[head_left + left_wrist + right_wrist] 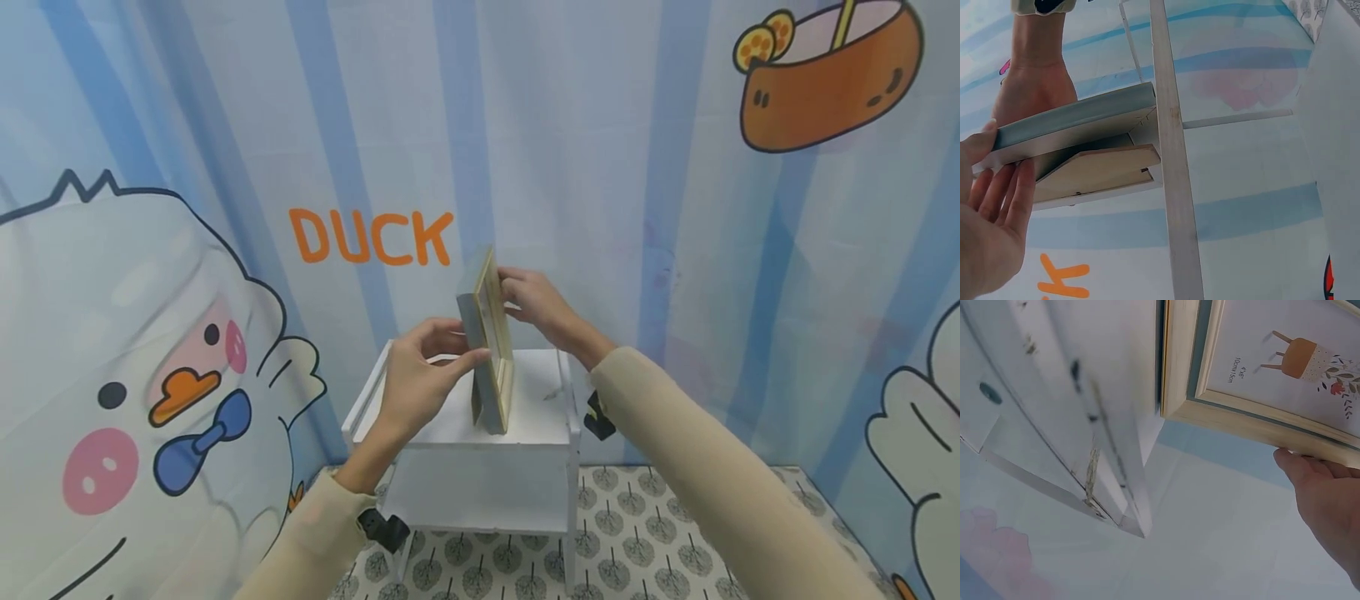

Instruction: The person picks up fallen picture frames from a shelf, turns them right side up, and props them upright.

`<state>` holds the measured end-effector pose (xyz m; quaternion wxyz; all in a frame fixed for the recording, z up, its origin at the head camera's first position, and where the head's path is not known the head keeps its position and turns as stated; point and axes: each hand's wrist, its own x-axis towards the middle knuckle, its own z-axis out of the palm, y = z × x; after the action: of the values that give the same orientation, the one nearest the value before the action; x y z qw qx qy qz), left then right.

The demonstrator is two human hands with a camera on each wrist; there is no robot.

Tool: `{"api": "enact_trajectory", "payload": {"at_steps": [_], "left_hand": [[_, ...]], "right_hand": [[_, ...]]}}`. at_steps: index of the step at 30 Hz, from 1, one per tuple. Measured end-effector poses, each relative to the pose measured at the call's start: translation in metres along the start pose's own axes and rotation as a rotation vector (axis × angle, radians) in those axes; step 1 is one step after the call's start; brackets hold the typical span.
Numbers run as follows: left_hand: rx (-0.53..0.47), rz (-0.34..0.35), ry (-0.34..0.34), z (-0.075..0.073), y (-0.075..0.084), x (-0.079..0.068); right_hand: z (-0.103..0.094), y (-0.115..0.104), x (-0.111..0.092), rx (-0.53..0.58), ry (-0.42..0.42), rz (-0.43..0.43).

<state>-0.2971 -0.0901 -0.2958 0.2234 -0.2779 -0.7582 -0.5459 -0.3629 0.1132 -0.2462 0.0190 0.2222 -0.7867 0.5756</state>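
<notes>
A picture frame (491,402) with a grey side and cream front stands upright, edge-on in the head view, on a white table (534,375). My left hand (420,375) grips its near side, thumb on one face and fingers on the other. At the far side, my right hand (540,300) holds the frame, its fingers partly hidden behind it. Seen from the left wrist, a brown back panel (1097,172) angles out of the frame's back. Through the right wrist view, a printed insert (1300,359) with a chair and flowers shows inside the moulding; the thumb touches the outer edge.
The white table has raised side rails and a lower shelf (480,492). A striped blue-and-white curtain (570,167) with cartoon prints hangs close behind it. Under it lies a tree-patterned floor covering (637,533).
</notes>
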Motion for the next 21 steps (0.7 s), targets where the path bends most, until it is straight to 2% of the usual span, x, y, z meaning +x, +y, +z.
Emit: {"api": "enact_trajectory", "payload": {"at_steps": [4,9,13,16,21], "left_hand": [[0.002,0.013,-0.004,0.0,0.001,0.0],[-0.001,0.004,0.0,-0.002,0.001,-0.001],[0.0,0.004,0.001,-0.003,0.001,-0.001],[0.001,0.009,-0.002,-0.003,0.001,-0.001],[0.001,0.019,-0.014,-0.004,0.001,0.0]], "right_hand": [[-0.002,-0.005,-0.003,-0.163,0.005,0.013],[-0.005,-0.02,-0.012,-0.38,0.071,0.046],[-0.009,-0.037,-0.017,-0.502,0.09,0.008],[-0.013,-0.05,-0.021,-0.592,0.046,-0.058],[-0.012,-0.069,-0.026,-0.783,-0.093,-0.175]]}}
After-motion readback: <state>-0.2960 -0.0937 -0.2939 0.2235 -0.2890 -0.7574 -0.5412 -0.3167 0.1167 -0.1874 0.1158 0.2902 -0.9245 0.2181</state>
